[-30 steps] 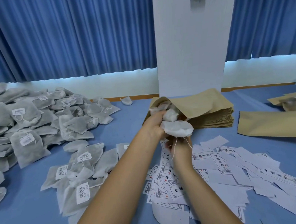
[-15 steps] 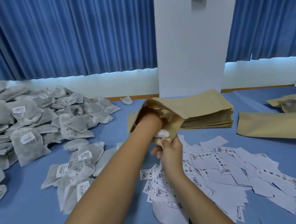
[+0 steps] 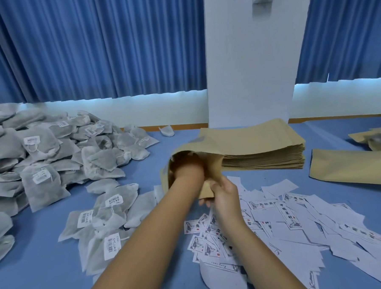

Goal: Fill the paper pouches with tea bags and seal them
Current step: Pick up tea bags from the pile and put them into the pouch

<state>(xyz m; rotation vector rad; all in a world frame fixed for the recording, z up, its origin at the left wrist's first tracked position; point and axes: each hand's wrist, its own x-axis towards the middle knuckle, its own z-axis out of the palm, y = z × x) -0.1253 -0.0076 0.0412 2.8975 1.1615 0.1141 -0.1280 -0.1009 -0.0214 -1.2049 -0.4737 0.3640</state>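
Note:
A brown paper pouch is held up over the blue table, its mouth facing me. My left hand is pushed into that mouth up to the wrist, so its fingers and the tea bags it carried are hidden inside. My right hand pinches the pouch's lower edge and keeps the mouth open. A big pile of grey tea bags lies at the left, with a smaller heap of tea bags nearer me.
A stack of flat brown pouches sits just behind the held one. Printed white labels are scattered at the right front. More brown pouches lie at the far right. A white pillar and blue curtains stand behind the table.
My left hand, which held a bunch of tea bags at the pouch's mouth, has gone deep inside the pouch. My right hand shifted to the pouch's lower edge.

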